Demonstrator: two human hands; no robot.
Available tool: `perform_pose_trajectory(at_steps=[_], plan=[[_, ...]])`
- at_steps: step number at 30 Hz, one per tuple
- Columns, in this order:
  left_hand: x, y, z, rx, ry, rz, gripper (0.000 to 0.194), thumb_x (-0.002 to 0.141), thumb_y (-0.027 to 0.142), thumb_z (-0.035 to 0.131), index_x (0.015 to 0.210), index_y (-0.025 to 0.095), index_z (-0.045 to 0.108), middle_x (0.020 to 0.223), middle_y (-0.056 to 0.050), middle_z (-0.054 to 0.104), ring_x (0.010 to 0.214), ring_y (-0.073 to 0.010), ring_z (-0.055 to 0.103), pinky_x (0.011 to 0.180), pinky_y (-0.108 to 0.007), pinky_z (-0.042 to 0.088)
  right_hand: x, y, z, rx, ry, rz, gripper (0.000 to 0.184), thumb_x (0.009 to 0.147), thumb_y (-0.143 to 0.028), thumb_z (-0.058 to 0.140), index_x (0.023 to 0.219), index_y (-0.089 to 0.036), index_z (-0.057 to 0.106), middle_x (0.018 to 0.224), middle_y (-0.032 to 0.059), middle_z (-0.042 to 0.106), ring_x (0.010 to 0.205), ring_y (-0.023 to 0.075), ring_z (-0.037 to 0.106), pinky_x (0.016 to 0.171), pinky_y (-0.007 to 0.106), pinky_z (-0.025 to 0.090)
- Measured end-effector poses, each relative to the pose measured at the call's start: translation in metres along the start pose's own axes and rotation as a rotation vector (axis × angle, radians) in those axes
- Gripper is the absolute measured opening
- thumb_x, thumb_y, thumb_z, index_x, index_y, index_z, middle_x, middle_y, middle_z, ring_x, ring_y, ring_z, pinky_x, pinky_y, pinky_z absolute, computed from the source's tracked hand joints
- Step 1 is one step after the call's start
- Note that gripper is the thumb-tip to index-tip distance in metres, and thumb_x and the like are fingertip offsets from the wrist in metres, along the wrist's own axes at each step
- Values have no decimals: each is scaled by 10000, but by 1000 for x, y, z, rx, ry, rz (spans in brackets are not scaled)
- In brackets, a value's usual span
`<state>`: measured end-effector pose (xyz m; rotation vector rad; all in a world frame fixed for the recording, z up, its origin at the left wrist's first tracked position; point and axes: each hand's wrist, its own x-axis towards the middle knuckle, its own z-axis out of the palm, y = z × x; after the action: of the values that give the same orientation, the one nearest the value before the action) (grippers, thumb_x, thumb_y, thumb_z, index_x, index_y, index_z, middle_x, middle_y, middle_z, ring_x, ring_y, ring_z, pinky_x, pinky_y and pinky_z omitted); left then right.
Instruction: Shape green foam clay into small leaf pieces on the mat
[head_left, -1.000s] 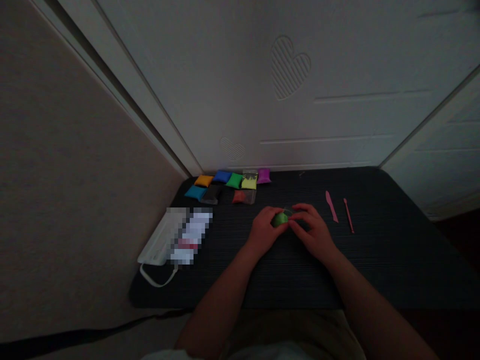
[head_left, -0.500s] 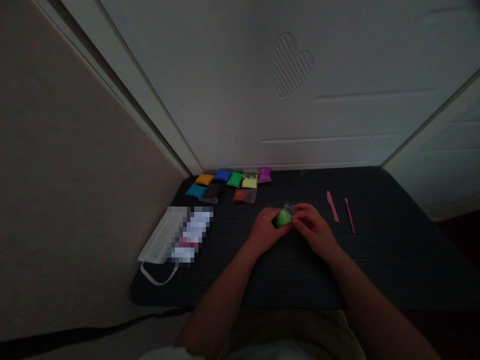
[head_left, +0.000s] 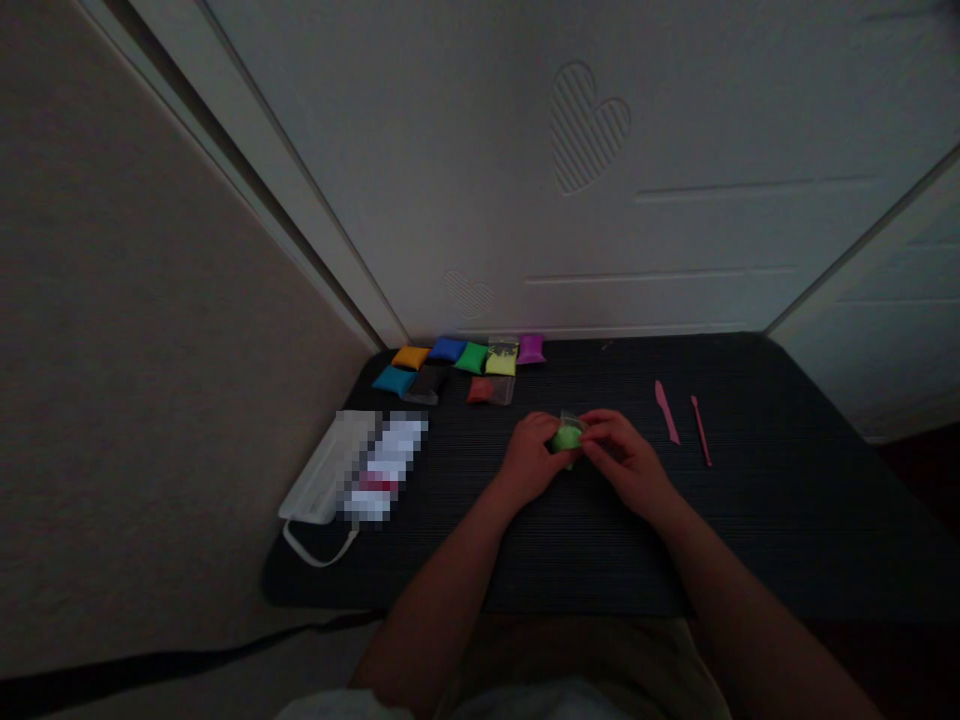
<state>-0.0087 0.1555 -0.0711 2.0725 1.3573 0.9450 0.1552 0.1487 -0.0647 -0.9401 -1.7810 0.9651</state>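
A small clear zip bag with light green modelling clay (head_left: 568,438) is held between my two hands over the dark table. My left hand (head_left: 531,458) grips its left side, thumb across the front. Fingers of my right hand (head_left: 624,462) pinch the bag's upper right edge. The clear top of the bag stands up above the clay. Whether the bag's seal is parted is too small to tell.
Several coloured clay packets, among them a purple one (head_left: 532,349) and a red one (head_left: 490,390), lie at the back left. A pink plastic knife (head_left: 667,412) and thin pink stick (head_left: 701,431) lie right. A white face mask (head_left: 334,468) lies beside a blurred packet (head_left: 388,470).
The green clay bag has turned and tilted slightly between my hands, and its clear top has shifted a little left. Both hands keep their hold.
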Motion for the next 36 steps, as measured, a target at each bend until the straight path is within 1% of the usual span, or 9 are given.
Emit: perform_pose_trajectory(at_steps=[8,11,14,18,23,26,29,33,36], plan=[[0,2,2,-33,17,-50,120,718,225,543,823,168,554,820,-13,548,794,-151,506,723,-271,400,1,5,7,142,77,135,342,747,-261,562,1071,-269,453,1044,45,510,962,183,512,781,335,453],[-1,3,4,-15,48,-94,109,718,226,537,812,173,524,809,-4,523,771,-142,499,699,-257,402,2,9,9,76,64,241,317,729,-309,579,1024,-243,481,972,42,559,874,182,553,751,341,460],[-2,5,7,18,49,-129,173,704,243,552,859,175,519,844,-15,534,796,-157,502,720,-274,399,2,11,8,9,9,278,244,727,-353,570,930,-223,533,850,24,594,758,174,574,708,340,466],[-3,11,9,25,2,-152,240,720,291,540,939,195,520,867,-21,556,806,-169,510,720,-289,402,2,9,7,44,65,247,225,750,-357,540,933,-228,548,882,26,595,808,176,572,744,338,461],[-3,12,10,33,-30,-153,235,719,353,543,887,192,512,853,-18,562,793,-170,510,705,-289,399,1,5,5,-2,156,193,208,761,-326,533,948,-234,533,878,28,576,797,170,565,722,331,468],[-3,10,10,61,-52,-148,233,711,340,551,876,184,499,846,-18,553,791,-173,497,693,-290,395,1,1,5,-116,105,57,207,769,-283,523,972,-240,528,919,35,559,833,174,544,749,340,449],[-4,10,8,77,-76,-106,263,713,353,547,902,177,499,875,-29,543,822,-181,481,725,-308,386,2,-1,2,-193,85,-25,116,775,-257,511,877,-231,561,948,44,544,881,186,526,771,347,431],[-4,16,2,24,-96,-47,337,731,394,528,991,182,500,936,-44,535,887,-189,463,786,-326,372,3,-1,-2,-164,132,-8,86,793,-251,485,825,-229,562,991,56,518,923,196,511,786,364,423],[-3,17,-1,-27,-122,-19,314,722,377,553,978,198,532,939,-39,539,916,-187,455,817,-327,363,3,0,-3,-105,117,16,91,800,-265,477,824,-232,558,1005,55,509,945,199,502,800,370,418]])
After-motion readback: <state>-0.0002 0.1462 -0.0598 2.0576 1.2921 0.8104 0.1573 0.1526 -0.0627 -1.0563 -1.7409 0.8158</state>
